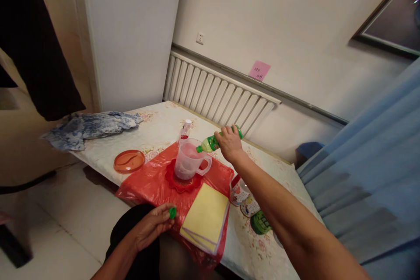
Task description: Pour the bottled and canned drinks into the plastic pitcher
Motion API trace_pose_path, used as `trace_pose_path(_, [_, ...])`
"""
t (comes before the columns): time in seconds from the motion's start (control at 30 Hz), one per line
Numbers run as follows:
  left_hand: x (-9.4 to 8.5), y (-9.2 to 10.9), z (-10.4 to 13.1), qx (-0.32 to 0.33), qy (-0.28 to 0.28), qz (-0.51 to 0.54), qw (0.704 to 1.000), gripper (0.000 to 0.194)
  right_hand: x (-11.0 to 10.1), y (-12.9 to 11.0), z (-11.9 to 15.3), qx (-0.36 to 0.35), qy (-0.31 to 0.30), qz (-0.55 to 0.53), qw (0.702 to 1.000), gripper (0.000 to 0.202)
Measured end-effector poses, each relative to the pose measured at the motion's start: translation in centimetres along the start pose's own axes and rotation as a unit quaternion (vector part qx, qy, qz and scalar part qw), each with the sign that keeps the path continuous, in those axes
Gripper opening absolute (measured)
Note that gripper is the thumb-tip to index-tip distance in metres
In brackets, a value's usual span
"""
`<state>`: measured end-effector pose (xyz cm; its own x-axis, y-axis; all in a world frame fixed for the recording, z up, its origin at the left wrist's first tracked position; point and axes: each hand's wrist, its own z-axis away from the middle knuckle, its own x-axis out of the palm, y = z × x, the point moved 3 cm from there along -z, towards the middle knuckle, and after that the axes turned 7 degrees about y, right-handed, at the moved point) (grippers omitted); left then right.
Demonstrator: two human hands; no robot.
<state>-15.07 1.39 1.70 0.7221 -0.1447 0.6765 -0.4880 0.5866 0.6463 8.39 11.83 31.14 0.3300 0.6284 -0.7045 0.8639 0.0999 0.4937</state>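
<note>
1 green bottle (211,143), right grip (229,142) around base half, neck over pitcher (187,164)

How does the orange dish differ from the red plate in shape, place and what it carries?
The orange dish has a smooth round rim; the red plate has a wavy, scalloped edge. The dish lies on the floral cloth, whereas the plate is on the red plastic sheet. The plate bears the pitcher; the dish bears nothing visible. Both lie flat.

Illegible handwriting (258,72) on pink note (261,66)
</note>
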Motion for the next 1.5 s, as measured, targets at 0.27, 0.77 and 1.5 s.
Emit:
trace_pose_path(0.27, [1.4, 1.7, 0.0, 0.035, 0.030, -0.042, 0.998, 0.037, 1.5, 0.2, 2.7, 0.070, -0.055, -0.017, 0.996, 0.032])
trace_pose_path(0.77, [13.1, 12.0, 0.7, 0.341, 0.046, -0.352, 0.871, 0.030, 1.9, -4.5, 15.3, 0.167, -0.085, -0.325, 0.927, 0.052])
trace_pose_path(1.5, [14.8, 13.9, 6.9, 0.371, -0.014, -0.646, 0.667, 0.013, 1.6, -11.6, 20.2, 0.245, -0.019, -0.529, 0.813, 0.076])
